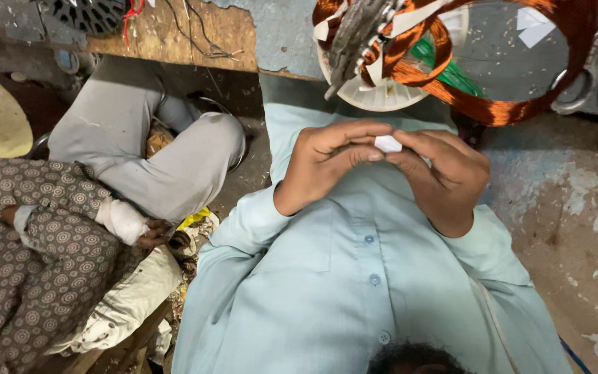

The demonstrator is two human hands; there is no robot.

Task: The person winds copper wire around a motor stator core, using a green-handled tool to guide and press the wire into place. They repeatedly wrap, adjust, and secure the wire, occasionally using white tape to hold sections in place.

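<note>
White slip (387,144), small, flat and paper-like, pinched between fingertips of both hands above pale blue buttoned shirt (354,277). Left hand (333,163) curled, thumb and forefinger closed on slip's left edge; right hand (444,176) closed on its right edge, knuckles bent, hands touching at fingertips. Beyond hands, glossy copper wire coils (520,104) looped over round white plastic housing (382,93) on scuffed, paint-flecked tabletop (562,187). At left, seated co-worker in grey trousers (147,152) and patterned brown garment (29,242), well apart from slip.
</note>
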